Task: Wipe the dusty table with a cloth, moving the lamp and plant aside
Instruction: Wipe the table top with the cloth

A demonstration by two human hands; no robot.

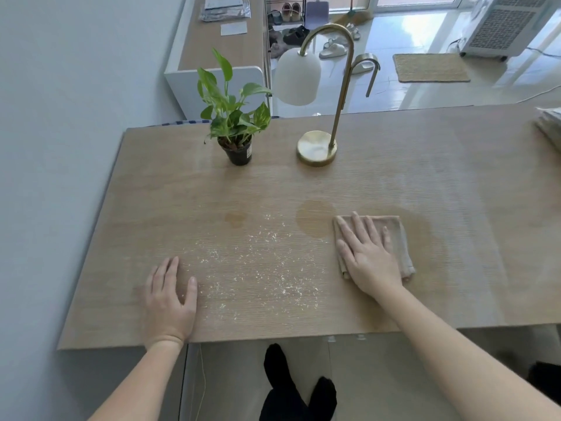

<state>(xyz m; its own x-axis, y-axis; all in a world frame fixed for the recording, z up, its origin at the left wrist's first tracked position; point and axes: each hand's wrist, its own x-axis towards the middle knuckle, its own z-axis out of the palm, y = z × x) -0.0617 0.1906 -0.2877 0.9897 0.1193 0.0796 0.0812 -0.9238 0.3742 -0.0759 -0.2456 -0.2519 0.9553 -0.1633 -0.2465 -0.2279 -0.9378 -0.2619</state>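
Observation:
A folded beige cloth [397, 238] lies on the wooden table [455, 208], right of centre. My right hand [365, 253] presses flat on it with straight fingers. My left hand [170, 296] rests flat on the table near the front left edge, holding nothing. White dust specks [258, 268] are scattered between the hands, with two round clean patches behind them. A green plant in a black pot [238, 147] stands at the back, left of a brass lamp [317, 147] with a white shade.
A grey wall runs along the table's left side. Folded fabric [549, 126] lies at the far right edge. Behind the table are a low cabinet [218, 44], shoes and a woven mat [431, 67] on the floor. My dark socks show below the front edge.

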